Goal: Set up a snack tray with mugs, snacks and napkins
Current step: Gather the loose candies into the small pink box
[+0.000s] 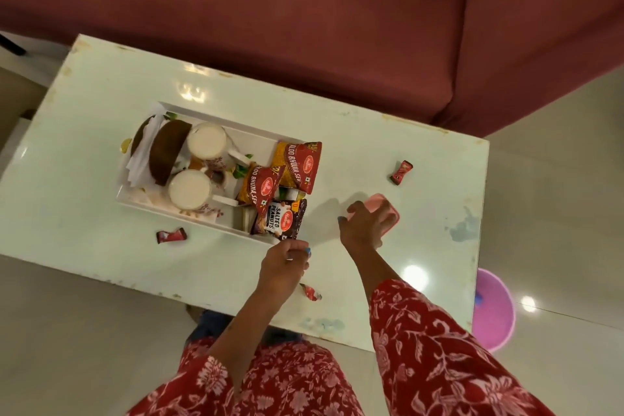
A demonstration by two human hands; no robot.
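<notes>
- I see the white tray point(199, 118) lying on the pale table point(84, 105), its long axis running from the far left corner towards my left hand point(287, 258), which hovers just off the tray's nearest corner.
- Inside it, two mugs point(206, 145) of white liquid stand side by side, handles pointing towards the snack end; white napkins point(143, 152) and a brown curved piece point(167, 154) lie beyond them, furthest from my grip.
- Two red sev packets point(299, 165) and a salted peanuts packet point(282, 219) lean over the tray's near end; the peanuts packet sits right beside my left fingertips.
- My left hand is pinched closed; something small and pale shows between the fingers, but I cannot tell what it is.
- My right hand point(366, 224) is clasped over a pink flat object point(380, 203), mostly hidden beneath the palm.
- Three small red wrapped sweets lie loose on the table: one point(401, 172) beyond my right hand, one point(171, 235) left of my left hand, one point(310, 292) partly hidden under my left wrist.
- A pink tub point(493, 311) is cut off by the table edge, outside my right forearm.
</notes>
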